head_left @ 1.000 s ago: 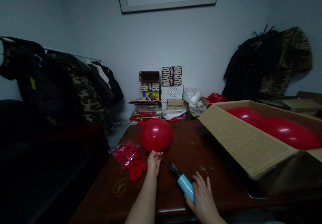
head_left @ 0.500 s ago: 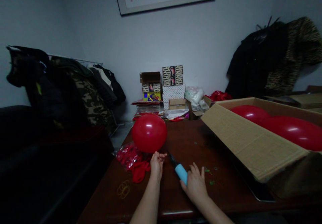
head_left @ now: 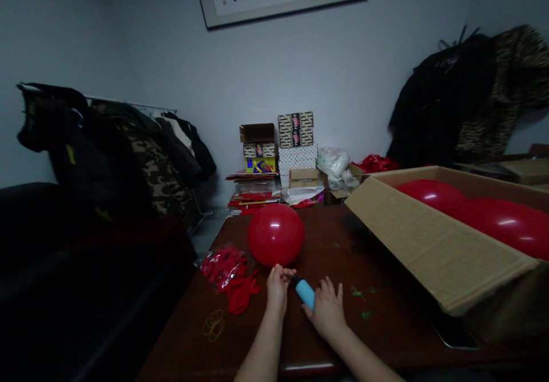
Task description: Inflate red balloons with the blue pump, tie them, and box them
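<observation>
A round, inflated red balloon (head_left: 276, 235) stands above the dark wooden table, its neck end pinched in the fingers of my left hand (head_left: 278, 290). Just right of that hand lies a hand pump (head_left: 305, 294) with a light blue body; its dark nozzle end is partly hidden by my left fingers. My right hand (head_left: 328, 309) is at the pump's near end, fingers spread, with the thumb close to or touching the blue body. Left of the balloon are a clear bag of red balloons (head_left: 222, 265) and loose uninflated red balloons (head_left: 241, 295).
On the right, an open cardboard box (head_left: 437, 245) holds inflated red balloons (head_left: 506, 222). Yellowish rubber bands (head_left: 213, 325) lie at the table's left front, and small green bits (head_left: 357, 294) right of my right hand. Stacked boxes (head_left: 295, 147) stand at the back.
The balloon and my left hand have moved right and slightly nearer. My right hand has shifted slightly left. The pump's nozzle, plainly visible before, is now mostly covered by my left fingers.
</observation>
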The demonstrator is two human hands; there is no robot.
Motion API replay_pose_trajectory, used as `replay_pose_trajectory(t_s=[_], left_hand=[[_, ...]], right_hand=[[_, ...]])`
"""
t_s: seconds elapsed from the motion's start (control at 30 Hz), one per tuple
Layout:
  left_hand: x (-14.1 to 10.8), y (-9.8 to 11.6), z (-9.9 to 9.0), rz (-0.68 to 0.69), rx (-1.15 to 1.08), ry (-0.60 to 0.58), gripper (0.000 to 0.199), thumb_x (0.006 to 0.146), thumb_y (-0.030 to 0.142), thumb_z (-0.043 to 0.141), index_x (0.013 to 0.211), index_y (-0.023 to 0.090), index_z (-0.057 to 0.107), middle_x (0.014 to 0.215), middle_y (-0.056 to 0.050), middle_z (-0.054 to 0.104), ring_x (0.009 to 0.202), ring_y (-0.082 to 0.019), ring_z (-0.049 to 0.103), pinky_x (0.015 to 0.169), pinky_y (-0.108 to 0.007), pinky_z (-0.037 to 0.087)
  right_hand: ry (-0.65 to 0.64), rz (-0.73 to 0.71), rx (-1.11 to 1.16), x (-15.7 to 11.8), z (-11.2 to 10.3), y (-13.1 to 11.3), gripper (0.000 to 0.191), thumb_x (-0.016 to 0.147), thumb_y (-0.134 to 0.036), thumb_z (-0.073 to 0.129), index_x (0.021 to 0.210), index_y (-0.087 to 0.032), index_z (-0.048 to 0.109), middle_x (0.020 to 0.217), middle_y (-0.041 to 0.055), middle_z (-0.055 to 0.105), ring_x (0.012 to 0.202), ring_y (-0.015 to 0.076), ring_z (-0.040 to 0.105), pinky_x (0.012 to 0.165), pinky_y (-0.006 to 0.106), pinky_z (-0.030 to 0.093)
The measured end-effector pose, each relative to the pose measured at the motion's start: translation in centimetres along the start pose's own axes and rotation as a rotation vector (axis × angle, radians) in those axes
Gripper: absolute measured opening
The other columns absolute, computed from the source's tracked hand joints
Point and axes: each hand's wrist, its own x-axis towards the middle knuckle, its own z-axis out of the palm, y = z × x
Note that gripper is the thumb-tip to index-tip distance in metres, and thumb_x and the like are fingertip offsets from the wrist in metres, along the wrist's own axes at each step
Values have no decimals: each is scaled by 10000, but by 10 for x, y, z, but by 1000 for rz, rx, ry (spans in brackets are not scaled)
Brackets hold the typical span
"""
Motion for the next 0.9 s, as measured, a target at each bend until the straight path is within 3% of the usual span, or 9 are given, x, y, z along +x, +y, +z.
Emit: replay_pose_trajectory(t_s=[0.13,0.23,0.33,0.47,0.53,0.73,0.8,0.9], left_hand=[[-2,-2,3,9,29,-25,371,700,512,595,625,159,507,560,-19,608,661,-194,631,721,-330,454],[-4,-3,4,29,89,-46,373,721,511,573,635,151,525,571,-24,615,616,-170,611,647,-287,449],[-5,1,9,60,170,-44,369,720,511,572,711,142,574,633,-33,644,595,-161,598,603,-277,447],[-7,14,17,191,371,-107,433,738,502,539,954,134,617,989,-111,673,922,-233,612,801,-334,449],[-8,22,21,283,549,-160,404,792,462,471,973,129,610,1032,-121,660,961,-233,596,825,-333,436],[-21,48,33,425,1126,-376,334,878,285,300,715,167,567,674,-62,637,634,-175,576,638,-291,417],[-27,58,40,473,1230,-457,363,884,261,283,647,189,548,641,-46,621,634,-173,560,663,-295,400],[-36,71,50,544,1305,-459,379,884,275,295,618,205,556,614,-40,608,654,-189,540,728,-320,376]], right_hand=[[78,-108,18,7,-16,0,506,740,-384,547,1203,-184,516,1411,157,323,1320,319,220,1048,556,109],[254,-309,36,20,-41,-2,573,763,-290,553,1312,-277,390,1483,113,157,1347,305,135,1052,554,106],[333,-534,22,39,-68,-4,610,782,-283,560,1346,-318,328,1490,110,123,1345,317,132,1041,584,107],[324,-805,-58,66,-95,-5,603,813,-244,527,1363,-316,289,1487,106,134,1349,306,114,1035,592,119],[330,-895,-79,77,-103,-5,560,834,-270,511,1355,-308,309,1484,104,151,1350,303,107,1032,594,126],[394,-995,-67,90,-116,0,382,840,-384,523,1210,-292,502,1477,78,192,1349,278,138,1037,597,62],[424,-993,-51,90,-118,4,316,840,-405,524,1134,-295,558,1470,64,220,1345,273,155,1037,599,37],[475,-971,-33,91,-119,12,215,869,-333,495,1050,-290,604,1453,51,269,1341,256,180,1039,596,23]])
